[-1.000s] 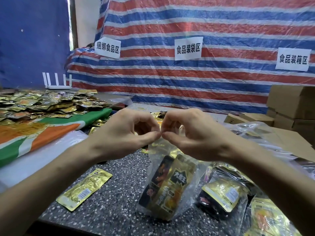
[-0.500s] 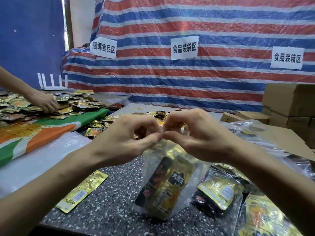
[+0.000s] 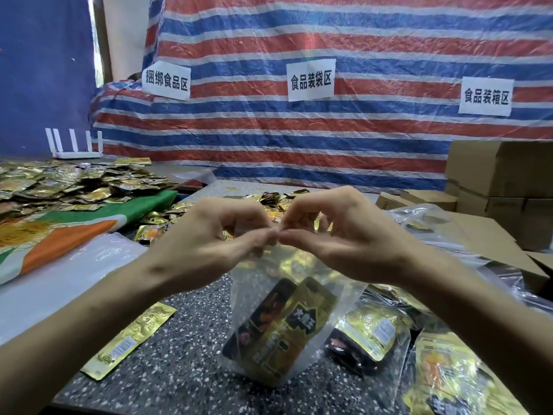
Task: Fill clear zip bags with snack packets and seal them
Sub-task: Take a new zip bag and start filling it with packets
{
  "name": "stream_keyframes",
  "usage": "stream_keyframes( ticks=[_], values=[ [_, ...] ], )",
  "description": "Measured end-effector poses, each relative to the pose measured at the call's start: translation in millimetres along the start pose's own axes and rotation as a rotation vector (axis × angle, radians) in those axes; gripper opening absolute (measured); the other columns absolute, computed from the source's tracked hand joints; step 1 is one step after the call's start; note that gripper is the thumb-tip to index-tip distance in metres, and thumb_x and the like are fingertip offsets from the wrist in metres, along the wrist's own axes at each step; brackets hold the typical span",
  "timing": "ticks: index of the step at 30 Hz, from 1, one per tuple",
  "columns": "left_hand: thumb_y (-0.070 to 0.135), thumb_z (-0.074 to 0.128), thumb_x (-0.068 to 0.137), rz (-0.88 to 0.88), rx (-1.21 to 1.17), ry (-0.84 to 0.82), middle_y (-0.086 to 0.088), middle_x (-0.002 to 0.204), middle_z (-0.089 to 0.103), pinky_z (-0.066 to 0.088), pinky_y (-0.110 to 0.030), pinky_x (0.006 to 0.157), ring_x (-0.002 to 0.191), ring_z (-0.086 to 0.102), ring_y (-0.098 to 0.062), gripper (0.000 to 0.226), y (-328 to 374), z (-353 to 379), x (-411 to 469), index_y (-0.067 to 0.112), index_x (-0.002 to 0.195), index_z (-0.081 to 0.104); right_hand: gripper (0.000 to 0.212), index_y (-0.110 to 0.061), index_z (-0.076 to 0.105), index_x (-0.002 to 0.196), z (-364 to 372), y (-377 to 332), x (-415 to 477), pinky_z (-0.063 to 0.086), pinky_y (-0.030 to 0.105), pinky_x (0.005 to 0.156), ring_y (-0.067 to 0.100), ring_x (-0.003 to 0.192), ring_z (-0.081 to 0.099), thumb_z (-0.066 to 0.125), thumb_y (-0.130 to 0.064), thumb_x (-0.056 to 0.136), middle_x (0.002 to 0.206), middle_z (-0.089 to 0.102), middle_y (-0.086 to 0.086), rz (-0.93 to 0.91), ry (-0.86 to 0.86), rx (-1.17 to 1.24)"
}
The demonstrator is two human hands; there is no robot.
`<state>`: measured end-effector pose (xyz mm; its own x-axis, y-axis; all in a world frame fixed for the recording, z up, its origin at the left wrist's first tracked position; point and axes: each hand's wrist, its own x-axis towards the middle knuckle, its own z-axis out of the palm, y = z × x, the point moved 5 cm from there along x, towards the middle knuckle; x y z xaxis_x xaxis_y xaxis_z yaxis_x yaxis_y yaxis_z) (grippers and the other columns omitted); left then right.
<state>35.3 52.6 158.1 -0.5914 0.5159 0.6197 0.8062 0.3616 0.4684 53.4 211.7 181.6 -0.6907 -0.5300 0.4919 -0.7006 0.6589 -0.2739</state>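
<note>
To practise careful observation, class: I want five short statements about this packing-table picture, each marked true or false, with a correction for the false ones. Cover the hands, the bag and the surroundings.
1. The left hand and right hand both pinch the top edge of the clear zip bag. True.
2. That bag is empty. False: snack packets sit inside it.
3. A loose gold packet lies flat on the speckled table, left of the bag. True.
4. The cardboard boxes stand at the left side. False: they are stacked at the right.
5. Two paper signs hang on the striped tarp. False: there are three.
</note>
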Motion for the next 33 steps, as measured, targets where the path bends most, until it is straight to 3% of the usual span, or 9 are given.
stream_keyframes(
  ticks=[2, 6, 11, 15, 19, 22, 25, 28, 33],
  values=[
    [0.017, 0.069, 0.092, -0.002, -0.007, 0.023, 0.007, 0.069, 0.069, 0.043, -0.012, 0.059, 0.063, 0.06, -0.003, 0.015, -1, -1, 0, 0.021, 0.078, 0.071, 0.009, -0.02, 0.076, 0.093, -1, 2, -3, 0.044, 0.019, 0.063, 0.007, 0.075, 0.059, 0.07, -0.026, 0.09, 0.082, 0.07, -0.009, 0.009, -0.02, 0.024],
    [0.019, 0.069, 0.091, -0.025, -0.009, 0.079, 0.005, 0.065, 0.066, 0.043, -0.017, 0.056, 0.061, 0.058, -0.004, 0.018, -2, 0, -3, 0.016, 0.073, 0.068, 0.004, -0.023, 0.071, 0.088, -4, 6, -7, 0.044, 0.018, 0.063, 0.005, 0.072, 0.058, 0.069, -0.025, 0.092, 0.08, 0.068, -0.01, 0.024, -0.025, -0.019],
    [0.025, 0.069, 0.089, -0.026, 0.019, 0.017, 0.013, 0.067, 0.065, 0.041, -0.008, 0.058, 0.062, 0.058, 0.001, 0.017, 7, 5, 1, 0.015, 0.074, 0.068, 0.005, -0.025, 0.071, 0.086, -3, 6, -8, 0.051, 0.041, 0.068, 0.013, 0.074, 0.06, 0.07, -0.024, 0.092, 0.079, 0.067, -0.008, 0.004, 0.016, -0.09],
    [0.009, 0.069, 0.09, -0.022, -0.023, -0.017, 0.009, 0.068, 0.067, 0.045, -0.006, 0.06, 0.065, 0.063, 0.001, 0.012, 10, 9, 1, 0.008, 0.078, 0.071, 0.01, -0.02, 0.076, 0.09, -7, 12, -14, 0.047, 0.022, 0.065, 0.005, 0.072, 0.059, 0.07, -0.028, 0.088, 0.081, 0.07, -0.01, 0.015, -0.005, -0.006],
    [0.003, 0.07, 0.088, -0.035, 0.021, 0.093, 0.012, 0.062, 0.065, 0.044, -0.006, 0.06, 0.061, 0.06, 0.004, 0.018, 8, 3, -1, 0.013, 0.072, 0.071, 0.007, -0.019, 0.075, 0.09, -12, 19, -20, 0.048, 0.022, 0.068, 0.006, 0.076, 0.06, 0.07, -0.023, 0.09, 0.081, 0.069, -0.011, 0.032, -0.005, -0.013],
    [0.013, 0.071, 0.088, -0.006, 0.058, 0.087, 0.012, 0.063, 0.066, 0.045, -0.01, 0.057, 0.06, 0.06, -0.002, 0.016, 10, 4, 0, 0.014, 0.071, 0.072, 0.005, -0.022, 0.074, 0.086, -12, 17, -20, 0.05, 0.034, 0.07, 0.007, 0.074, 0.059, 0.071, -0.021, 0.09, 0.079, 0.068, -0.012, 0.019, 0.034, -0.071],
    [0.034, 0.073, 0.083, -0.027, 0.047, 0.018, 0.005, 0.072, 0.071, 0.052, -0.021, 0.056, 0.065, 0.066, -0.012, 0.017, 10, 5, 3, 0.018, 0.078, 0.074, 0.004, -0.02, 0.075, 0.087, -12, 15, -21, 0.048, 0.028, 0.068, 0.005, 0.072, 0.058, 0.072, -0.021, 0.09, 0.078, 0.067, -0.013, 0.009, 0.046, -0.052],
    [0.017, 0.076, 0.084, -0.01, -0.011, 0.029, 0.006, 0.07, 0.073, 0.049, -0.015, 0.057, 0.064, 0.068, -0.009, 0.007, 10, 4, 3, 0.015, 0.077, 0.076, 0.007, -0.019, 0.076, 0.09, -13, 18, -23, 0.044, 0.019, 0.066, 0.005, 0.074, 0.059, 0.071, -0.025, 0.089, 0.08, 0.068, -0.013, 0.023, 0.024, -0.029],
    [0.005, 0.077, 0.082, -0.007, -0.005, 0.085, 0.008, 0.066, 0.071, 0.043, -0.006, 0.056, 0.059, 0.065, -0.001, 0.013, 10, 1, 1, 0.014, 0.072, 0.076, 0.007, -0.019, 0.075, 0.088, -16, 24, -27, 0.044, 0.018, 0.065, 0.007, 0.075, 0.06, 0.07, -0.023, 0.09, 0.079, 0.068, -0.012, 0.047, 0.029, -0.035]
  ],
)
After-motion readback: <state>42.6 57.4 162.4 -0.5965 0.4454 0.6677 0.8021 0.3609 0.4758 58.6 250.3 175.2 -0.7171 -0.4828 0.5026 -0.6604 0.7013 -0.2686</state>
